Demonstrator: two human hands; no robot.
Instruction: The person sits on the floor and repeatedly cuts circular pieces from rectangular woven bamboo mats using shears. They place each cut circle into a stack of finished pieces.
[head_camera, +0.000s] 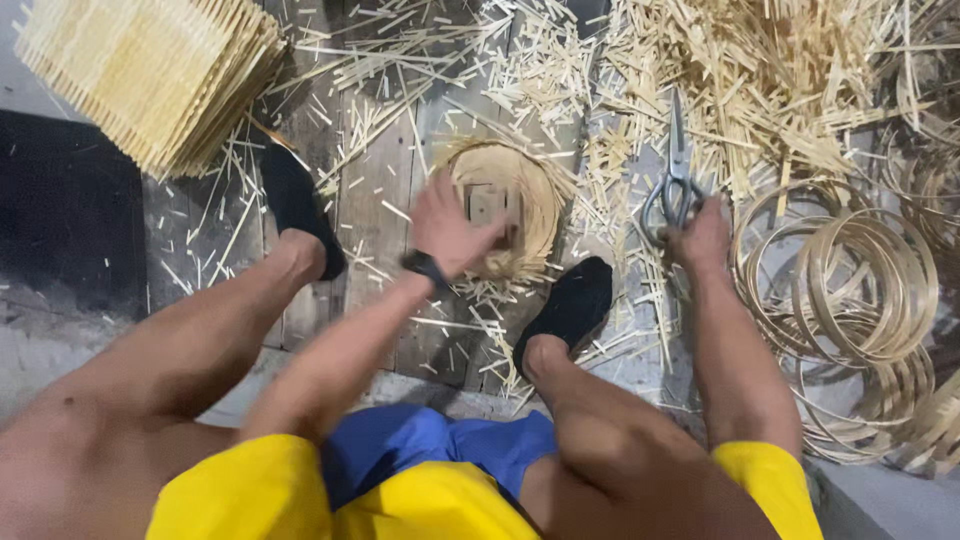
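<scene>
Yellow and blue cloth (420, 480), nearest the camera, across the seated person's lap; bare knees raised on either side.

Black shoes: one (568, 308) near centre on the plank floor (375, 215), the other (295, 205) further left, both lying among short cuttings.

Left hand (447, 228): dark band at the wrist, fingers spread and motion-blurred, laid against the near rim of a small round bamboo basket (505, 205). Basket stands between the two shoes on the floor, its mouth facing up, loose strip ends sticking out around the rim.

Right hand (703, 235): curled closed around the looped handles of metal scissors (675, 180); blades together, pointing away from the person, resting over the litter of strips.

Bamboo hoops (850, 285): thin rings in an overlapping heap just right of the right hand, further rings trailing toward the lower right edge.

Cut bamboo strips (760, 80): dense pale pile across the far right, thinning into scattered slivers over the planks toward the centre.

Stack of woven bamboo pieces (150, 75): far left corner, layered and tilted, well apart from both hands.
</scene>
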